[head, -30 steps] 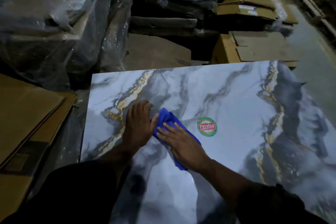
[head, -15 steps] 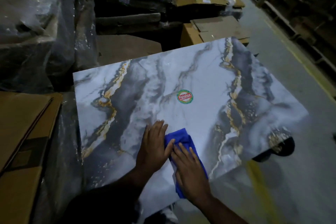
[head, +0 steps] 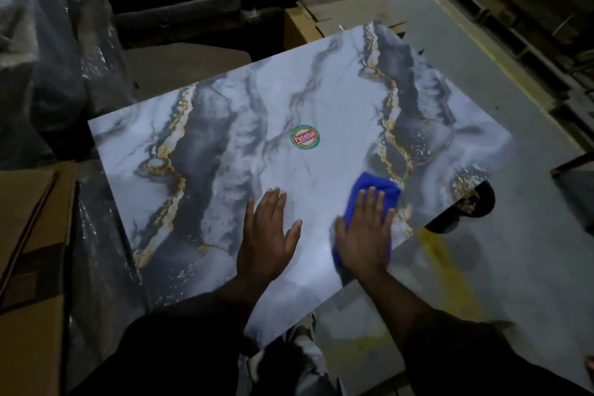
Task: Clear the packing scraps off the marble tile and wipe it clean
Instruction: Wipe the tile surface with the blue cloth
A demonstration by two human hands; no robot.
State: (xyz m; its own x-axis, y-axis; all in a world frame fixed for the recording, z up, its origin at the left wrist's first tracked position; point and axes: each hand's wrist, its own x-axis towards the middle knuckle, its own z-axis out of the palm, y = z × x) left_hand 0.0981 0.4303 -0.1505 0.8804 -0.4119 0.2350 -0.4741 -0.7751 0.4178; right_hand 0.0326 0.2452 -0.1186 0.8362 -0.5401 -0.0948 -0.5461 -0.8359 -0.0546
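Tile (head: pixel 225 151): lay flat and low among wrapped stacks and a cardboard box (head: pixel 29 251), its near corner jutting over the floor, so its whole face was within reach.
Left hand (head: pixel 268 235): spread flat on the tile, probably steadying it.
Right hand (head: pixel 366 235): flat, fingers together, pressing the cloth down.
Cloth (head: pixel 379 185): blue, bunched under the palm near the right edge, wiping.
Sticker (head: pixel 305 137): at the centre, not yet removed.

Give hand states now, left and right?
Left hand: open, flat on the marble tile.
Right hand: open, fingers straight, pressing the blue cloth.
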